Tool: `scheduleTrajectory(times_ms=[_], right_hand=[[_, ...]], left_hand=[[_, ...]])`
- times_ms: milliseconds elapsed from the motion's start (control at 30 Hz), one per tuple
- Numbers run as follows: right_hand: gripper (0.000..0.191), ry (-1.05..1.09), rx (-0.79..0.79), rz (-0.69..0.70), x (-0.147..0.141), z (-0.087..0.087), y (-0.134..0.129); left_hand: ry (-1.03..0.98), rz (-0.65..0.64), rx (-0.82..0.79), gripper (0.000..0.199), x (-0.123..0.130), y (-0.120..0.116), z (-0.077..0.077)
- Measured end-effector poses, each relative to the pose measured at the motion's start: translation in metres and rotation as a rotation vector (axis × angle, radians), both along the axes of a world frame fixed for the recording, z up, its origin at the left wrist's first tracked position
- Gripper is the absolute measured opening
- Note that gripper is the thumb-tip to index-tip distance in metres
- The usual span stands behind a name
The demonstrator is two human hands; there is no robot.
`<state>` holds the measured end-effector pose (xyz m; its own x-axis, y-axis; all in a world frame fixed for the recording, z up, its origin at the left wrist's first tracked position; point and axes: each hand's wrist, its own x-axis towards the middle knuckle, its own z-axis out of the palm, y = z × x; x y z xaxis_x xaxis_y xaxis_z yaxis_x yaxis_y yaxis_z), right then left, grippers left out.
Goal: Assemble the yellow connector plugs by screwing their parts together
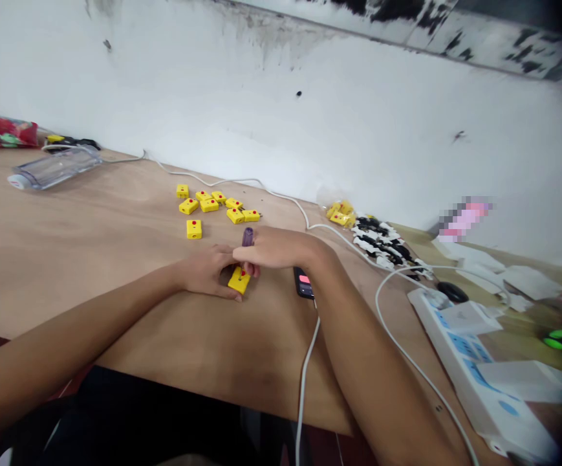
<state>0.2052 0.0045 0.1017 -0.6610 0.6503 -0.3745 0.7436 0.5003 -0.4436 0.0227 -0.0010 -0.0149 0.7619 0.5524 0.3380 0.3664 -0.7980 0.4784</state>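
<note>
Wooden tabletop (pixel 203 343): between 7 and 8 o'clock of view centre, fingers of left hand (pixel 210 272) grip yellow block (pixel 236 283), probably light, stiff, best pinched by its sides; right hand (pixel 273 248) wraps purple handle (pixel 248 237).

A makeshift workshop: a wooden table (pixel 130 233) against a stained white wall (pixel 203 97) at twelve o'clock, small yellow blocks (pixel 209 205) at ten, a plug-laden power strip (pixel 497 400) at four.

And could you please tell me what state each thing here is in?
Left hand: holding yellow block.
Right hand: gripping purple handle.
Loose yellow blocks: scattered on the table.
Clear bottle: lying down, capped.
Plastic bag: yellow pieces inside.
Phone: screen lit, partly hidden.
Power strip: adapters plugged in.
</note>
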Motion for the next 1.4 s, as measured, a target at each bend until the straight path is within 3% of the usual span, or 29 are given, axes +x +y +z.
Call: scheduleTrajectory(times_ms=[167, 333, 500, 700, 867, 1100, 1300, 1400], right_hand=[[0.027, 0.011, 0.067, -0.013, 0.003, 0.001, 0.000], [0.018, 0.119, 0.039, 0.025, 0.001, -0.003, 0.000], [0.019, 0.153, 0.038, 0.110, 0.005, -0.002, 0.002], [0.009, 0.126, 0.158, 0.015, 0.008, 0.011, -0.004], [0.006, 0.154, -0.026, 0.002, 0.008, 0.013, -0.009], [0.029, 0.072, 0.099, 0.061, 0.006, 0.012, -0.011], [0.040, 0.205, -0.079, -0.013, 0.002, 0.004, -0.009], [0.037, 0.142, 0.026, -0.010, 0.001, 0.005, -0.009]], left_hand=[[0.034, 0.047, -0.002, 0.054, -0.003, -0.001, 0.000], [0.084, 0.099, -0.026, 0.061, -0.005, 0.001, -0.005], [0.072, 0.063, -0.005, 0.057, -0.005, 0.003, -0.006], [0.063, 0.056, -0.028, 0.063, -0.004, 0.003, -0.003], [0.040, 0.011, -0.041, 0.053, -0.004, 0.004, -0.001], [0.026, 0.009, -0.027, 0.049, -0.004, 0.003, -0.002], [0.069, 0.038, -0.118, 0.053, -0.006, 0.003, -0.006], [0.050, 0.043, -0.080, 0.058, -0.005, 0.003, -0.006]])
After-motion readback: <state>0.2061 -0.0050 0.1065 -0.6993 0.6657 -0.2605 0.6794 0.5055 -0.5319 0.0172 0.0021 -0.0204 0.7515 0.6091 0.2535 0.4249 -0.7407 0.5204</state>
